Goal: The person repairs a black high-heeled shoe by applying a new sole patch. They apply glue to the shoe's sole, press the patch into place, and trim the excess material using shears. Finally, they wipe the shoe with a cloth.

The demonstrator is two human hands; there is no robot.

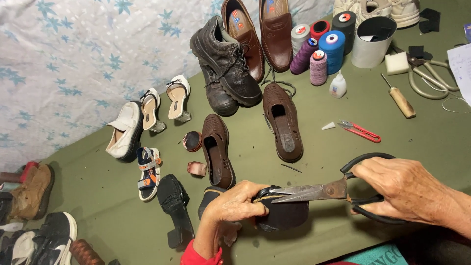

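My left hand [234, 203] grips a dark navy shoe part [284, 216] low in the middle of the view, thumb on its top edge. My right hand [405, 189] holds large black-handled scissors [314, 190], fingers through the loops. The rusty blades point left and lie nearly closed along the top edge of the dark piece, touching it.
On the olive-green table [368, 147] lie brown woven shoes [282, 120], black boots [225, 68], brown loafers, white heeled sandals, a child's sandal [147, 172], a black heel [174, 206], thread spools [324, 49], a glue bottle, red snips [360, 131], an awl and metal shears.
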